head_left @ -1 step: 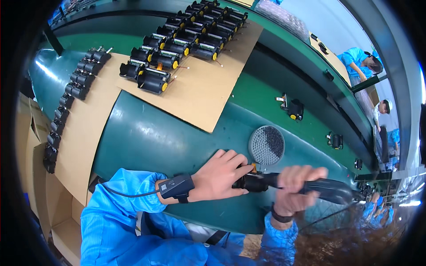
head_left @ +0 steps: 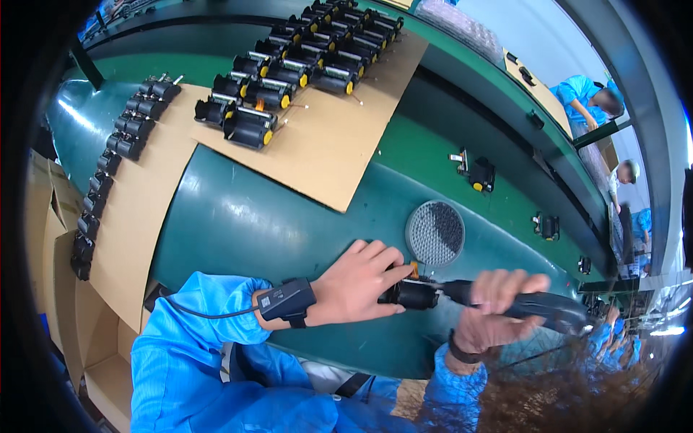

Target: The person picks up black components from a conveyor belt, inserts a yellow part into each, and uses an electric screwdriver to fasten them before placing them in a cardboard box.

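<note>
Left fingers [head_left: 390,257] part-curled, gripping black part [head_left: 417,295] over bench [head_left: 253,224]; right fingers [head_left: 499,285] wrapped round power screwdriver [head_left: 552,309], drawn slightly rightward, nose now apart from part, thin bit [head_left: 439,286] showing; bit contact unclear.

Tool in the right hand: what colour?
The tool is black; the head view shows it best.

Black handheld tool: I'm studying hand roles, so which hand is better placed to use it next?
Right, probably: the right hand grips the tool, while the left hand holds the black part.
</note>
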### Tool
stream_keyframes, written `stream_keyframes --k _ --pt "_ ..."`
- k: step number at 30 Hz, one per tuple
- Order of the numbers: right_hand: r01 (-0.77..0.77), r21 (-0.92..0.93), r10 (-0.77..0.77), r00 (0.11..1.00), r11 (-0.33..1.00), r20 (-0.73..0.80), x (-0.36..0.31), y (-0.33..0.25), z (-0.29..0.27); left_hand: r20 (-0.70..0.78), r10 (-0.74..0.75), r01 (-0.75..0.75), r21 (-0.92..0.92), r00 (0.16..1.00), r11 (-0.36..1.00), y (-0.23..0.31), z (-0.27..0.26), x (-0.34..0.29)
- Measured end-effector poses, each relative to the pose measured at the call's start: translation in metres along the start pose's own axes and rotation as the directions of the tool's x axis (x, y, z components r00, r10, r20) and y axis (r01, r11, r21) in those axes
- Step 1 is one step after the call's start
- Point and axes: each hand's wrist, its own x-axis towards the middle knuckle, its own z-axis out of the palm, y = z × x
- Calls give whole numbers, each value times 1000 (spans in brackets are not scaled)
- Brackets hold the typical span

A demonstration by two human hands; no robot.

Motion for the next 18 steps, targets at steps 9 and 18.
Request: stream_keyframes --k 9,18 --pt "-127 -221 42 934 967 -354 -12 -58 -64 30 2 -2 -17 1000 1000 2 -6 0" --pt "-714 -628 247 698 309 -672 -48 -77 -148 49 -76 85 -247 996 965 2 -14 6"
